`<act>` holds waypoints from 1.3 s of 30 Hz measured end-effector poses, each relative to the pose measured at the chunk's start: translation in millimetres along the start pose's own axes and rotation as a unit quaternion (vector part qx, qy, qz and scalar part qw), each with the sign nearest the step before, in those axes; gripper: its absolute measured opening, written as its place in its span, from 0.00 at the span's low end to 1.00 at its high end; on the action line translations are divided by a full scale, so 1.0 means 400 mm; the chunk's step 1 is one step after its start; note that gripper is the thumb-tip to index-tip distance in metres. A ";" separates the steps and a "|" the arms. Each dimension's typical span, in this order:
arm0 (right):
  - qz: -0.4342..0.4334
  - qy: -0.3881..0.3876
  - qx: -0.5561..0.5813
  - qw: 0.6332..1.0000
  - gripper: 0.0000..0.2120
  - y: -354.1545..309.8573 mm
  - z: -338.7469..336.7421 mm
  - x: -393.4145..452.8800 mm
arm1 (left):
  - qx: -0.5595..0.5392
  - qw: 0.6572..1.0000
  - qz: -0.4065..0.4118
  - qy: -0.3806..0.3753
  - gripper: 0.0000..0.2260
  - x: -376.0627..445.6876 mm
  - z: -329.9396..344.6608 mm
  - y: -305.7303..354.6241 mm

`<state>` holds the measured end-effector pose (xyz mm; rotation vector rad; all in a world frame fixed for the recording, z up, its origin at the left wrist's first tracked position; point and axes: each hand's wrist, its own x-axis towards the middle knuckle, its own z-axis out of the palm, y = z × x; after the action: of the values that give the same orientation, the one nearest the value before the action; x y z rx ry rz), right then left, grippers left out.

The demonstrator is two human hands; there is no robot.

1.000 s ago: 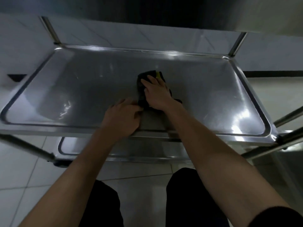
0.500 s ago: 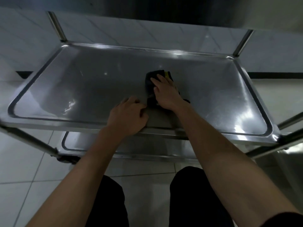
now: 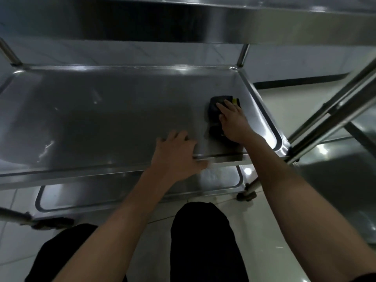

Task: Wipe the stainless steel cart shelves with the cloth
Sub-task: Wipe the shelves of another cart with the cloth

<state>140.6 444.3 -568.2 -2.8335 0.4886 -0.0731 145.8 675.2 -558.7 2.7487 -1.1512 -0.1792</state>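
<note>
Cloth [image 3: 216, 110] on mid shelf [image 3: 101, 119], R side; L hand [image 3: 176, 155] front edge.

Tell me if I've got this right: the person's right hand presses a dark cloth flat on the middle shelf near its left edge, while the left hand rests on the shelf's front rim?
Not quite. In the head view the right hand presses the dark cloth near the middle shelf's right edge, not its left. The rest holds: the left hand rests on the front rim.
</note>
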 end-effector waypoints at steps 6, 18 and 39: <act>0.045 0.023 -0.023 0.998 0.22 0.144 -0.038 -0.051 | -0.032 0.999 -0.014 -0.002 0.34 0.020 -0.001 0.021; 0.057 0.041 -0.026 0.997 0.29 0.167 -0.045 -0.205 | -0.050 0.998 -0.028 0.012 0.32 0.023 -0.002 0.037; -0.059 0.069 -0.012 0.996 0.29 0.033 0.042 -0.327 | -0.043 0.999 0.022 0.007 0.35 0.035 0.003 -0.003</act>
<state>14.7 480.4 -588.5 -2.8912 0.3512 -0.2893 155.9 666.0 -560.8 2.6440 -1.1698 -0.1987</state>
